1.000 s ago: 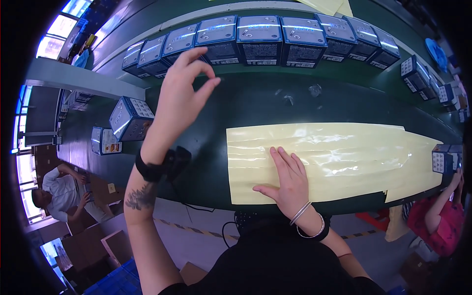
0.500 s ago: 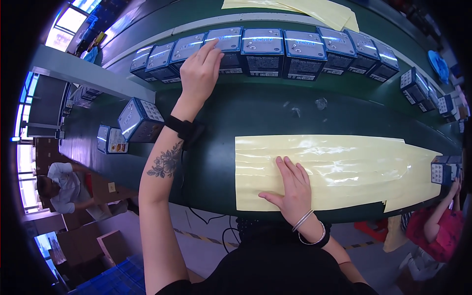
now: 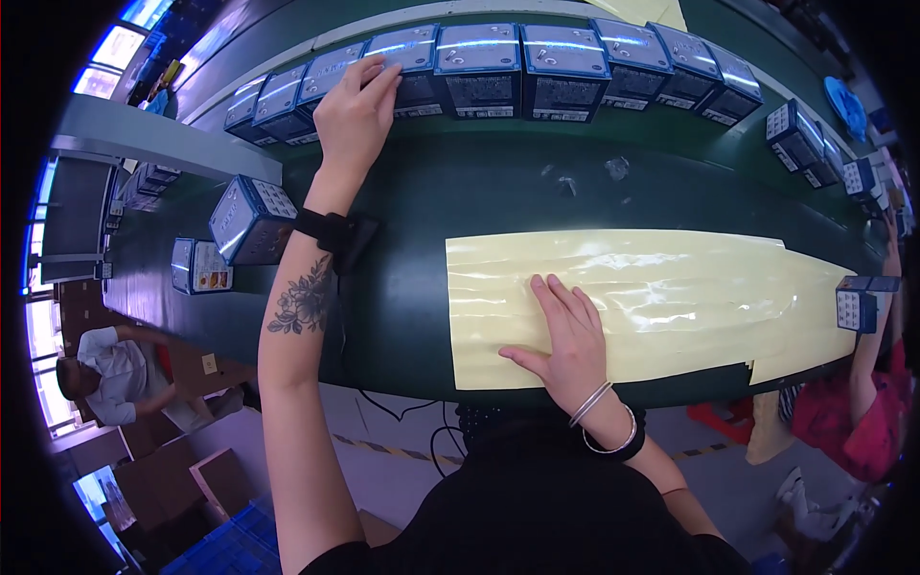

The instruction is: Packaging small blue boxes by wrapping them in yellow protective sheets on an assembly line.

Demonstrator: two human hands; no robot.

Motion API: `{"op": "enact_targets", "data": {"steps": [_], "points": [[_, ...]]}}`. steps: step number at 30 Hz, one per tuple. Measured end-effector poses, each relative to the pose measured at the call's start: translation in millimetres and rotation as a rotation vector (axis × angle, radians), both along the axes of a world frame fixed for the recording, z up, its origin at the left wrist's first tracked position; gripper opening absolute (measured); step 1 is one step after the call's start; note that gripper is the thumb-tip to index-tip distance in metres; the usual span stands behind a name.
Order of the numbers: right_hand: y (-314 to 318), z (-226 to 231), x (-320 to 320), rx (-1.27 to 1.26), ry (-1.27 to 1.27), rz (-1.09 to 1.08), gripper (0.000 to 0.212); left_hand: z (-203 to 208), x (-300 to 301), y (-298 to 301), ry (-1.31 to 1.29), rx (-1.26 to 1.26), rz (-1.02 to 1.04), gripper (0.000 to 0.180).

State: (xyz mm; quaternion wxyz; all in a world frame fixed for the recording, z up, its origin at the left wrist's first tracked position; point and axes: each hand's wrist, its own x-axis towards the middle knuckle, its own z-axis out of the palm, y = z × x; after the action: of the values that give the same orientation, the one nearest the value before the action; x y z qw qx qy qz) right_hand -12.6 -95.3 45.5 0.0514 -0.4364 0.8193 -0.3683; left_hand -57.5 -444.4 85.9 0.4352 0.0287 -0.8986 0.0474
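A row of blue-and-grey printed boxes (image 3: 477,57) stands upright along the far side of the green work surface (image 3: 402,220). My left hand (image 3: 355,120) reaches over the left part of that row, fingers bent and drawn together by the top of one box (image 3: 407,46). Whatever those fingertips may pinch is too small or hidden to make out. My right hand (image 3: 573,345) lies flat, fingers and thumb stretched out, on glossy pale yellow sheets (image 3: 690,316) in front of me.
Two more boxes stand at the left, one (image 3: 249,222) tilted-looking beside a grey post (image 3: 172,139). Others (image 3: 800,139) stand at the far right. Clear plastic scraps (image 3: 616,169) lie beyond the sheets. A seated person (image 3: 110,374) is at left; a co-worker in red (image 3: 853,412) reaches in at right.
The view has shifted slightly, so boxes and sheets sit higher in the picture. My left hand stays at the row, its fingers more bent. The co-worker's arm at right reaches farther forward.
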Motion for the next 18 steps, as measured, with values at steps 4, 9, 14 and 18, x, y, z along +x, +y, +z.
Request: {"op": "enact_targets", "data": {"steps": [4,9,14,18], "points": [[1,2,0,0.070,0.096,0.019,0.065,19,18,38,-0.188,0.064,0.022,0.026],[4,-1,1,0.070,0.088,0.012,0.052,17,108,142,-0.784,0.372,-0.324,0.034],[1,-1,4,0.019,0.103,0.013,0.043,-29,143,181,-0.624,0.585,-0.311,0.024],[2,-2,5,-0.009,0.104,0.011,0.040,-39,151,186,-0.466,0.631,-0.326,0.019]]}}
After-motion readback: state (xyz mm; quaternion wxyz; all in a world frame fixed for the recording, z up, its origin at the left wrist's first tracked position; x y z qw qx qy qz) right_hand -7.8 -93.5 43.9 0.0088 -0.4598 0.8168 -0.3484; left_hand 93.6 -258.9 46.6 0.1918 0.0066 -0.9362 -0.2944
